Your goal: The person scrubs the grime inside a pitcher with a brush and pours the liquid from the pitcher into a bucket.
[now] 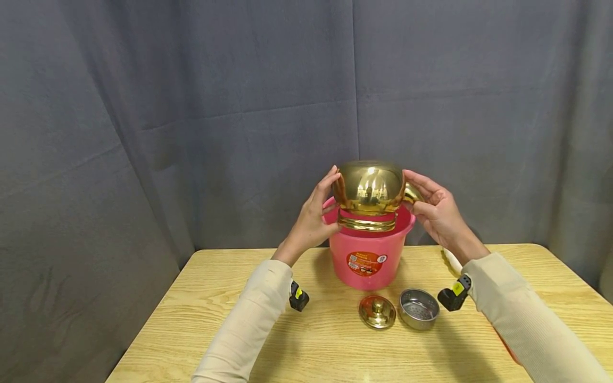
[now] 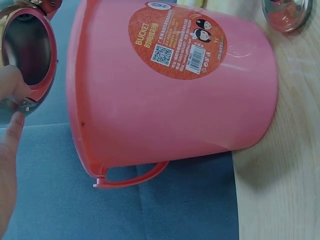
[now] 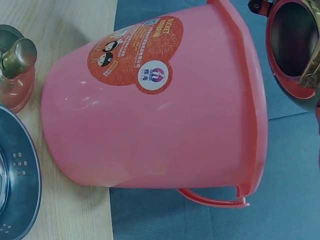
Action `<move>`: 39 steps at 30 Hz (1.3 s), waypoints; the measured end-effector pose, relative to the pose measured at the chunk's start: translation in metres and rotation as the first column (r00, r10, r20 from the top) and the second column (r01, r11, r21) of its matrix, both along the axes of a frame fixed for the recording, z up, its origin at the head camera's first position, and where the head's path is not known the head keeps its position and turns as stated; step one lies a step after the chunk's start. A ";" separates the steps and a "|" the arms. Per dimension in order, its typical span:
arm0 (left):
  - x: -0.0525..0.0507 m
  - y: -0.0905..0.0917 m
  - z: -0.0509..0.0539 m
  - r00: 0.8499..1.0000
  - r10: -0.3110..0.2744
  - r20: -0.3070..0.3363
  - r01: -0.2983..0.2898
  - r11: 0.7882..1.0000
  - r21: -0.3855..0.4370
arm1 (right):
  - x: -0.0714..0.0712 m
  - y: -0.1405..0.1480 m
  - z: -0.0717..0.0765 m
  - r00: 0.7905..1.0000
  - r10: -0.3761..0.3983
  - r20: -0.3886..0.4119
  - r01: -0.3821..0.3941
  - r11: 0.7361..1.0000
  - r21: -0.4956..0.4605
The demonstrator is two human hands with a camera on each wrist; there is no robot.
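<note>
A shiny gold teapot (image 1: 370, 189) is held upside down above a pink bucket (image 1: 366, 255), its round opening facing down and its handle (image 1: 366, 223) hanging below. My left hand (image 1: 313, 215) grips the left side of the pot, fingers on the body and thumb low near the handle. On the other side, my right hand (image 1: 438, 207) holds the pot by its spout (image 1: 412, 192). The left wrist view shows the dark inside of the teapot (image 2: 30, 45) and part of my left hand (image 2: 9, 150). Only the pot's open end (image 3: 295, 42) appears in the right wrist view.
In front of the bucket, a gold lid (image 1: 377, 312) with a knob lies on the wooden table (image 1: 206, 314). Beside it sits a metal strainer basket (image 1: 419, 309) with small holes. A whitish object (image 1: 452, 260) is partly hidden behind the right forearm. A grey curtain (image 1: 268, 106) hangs behind.
</note>
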State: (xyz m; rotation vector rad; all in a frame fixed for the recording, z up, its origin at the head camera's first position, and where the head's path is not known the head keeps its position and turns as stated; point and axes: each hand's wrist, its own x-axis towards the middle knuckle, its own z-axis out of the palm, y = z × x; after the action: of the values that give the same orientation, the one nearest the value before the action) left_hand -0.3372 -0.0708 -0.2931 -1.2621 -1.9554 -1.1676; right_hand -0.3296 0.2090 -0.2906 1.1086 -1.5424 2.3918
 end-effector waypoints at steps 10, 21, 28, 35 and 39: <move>-0.001 -0.001 0.000 0.999 -0.030 0.028 0.030 1.000 0.007 | 0.000 -0.001 0.002 1.000 -0.011 0.021 0.010 1.000 0.019; -0.002 -0.003 0.004 0.998 -0.042 0.042 0.041 0.999 0.009 | 0.003 -0.002 0.006 1.000 -0.012 0.028 0.011 0.999 0.032; 0.000 -0.003 0.007 0.997 -0.017 0.075 0.017 1.000 -0.006 | 0.006 0.000 0.011 0.995 0.021 0.095 -0.020 1.000 -0.015; 0.022 0.000 0.025 0.997 0.009 0.082 -0.010 1.000 0.005 | 0.009 0.003 0.016 0.988 0.040 0.147 -0.033 0.998 -0.046; 0.021 -0.001 0.026 0.992 -0.011 0.122 0.007 0.999 0.031 | 0.010 0.003 0.019 0.984 0.030 0.174 -0.022 0.999 -0.048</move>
State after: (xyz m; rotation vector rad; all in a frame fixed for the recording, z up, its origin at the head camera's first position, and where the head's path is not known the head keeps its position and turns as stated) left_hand -0.3161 -0.0716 -0.2672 -1.2110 -2.0130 -1.3020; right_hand -0.3194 0.2120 -0.2715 0.9380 -1.5210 2.5899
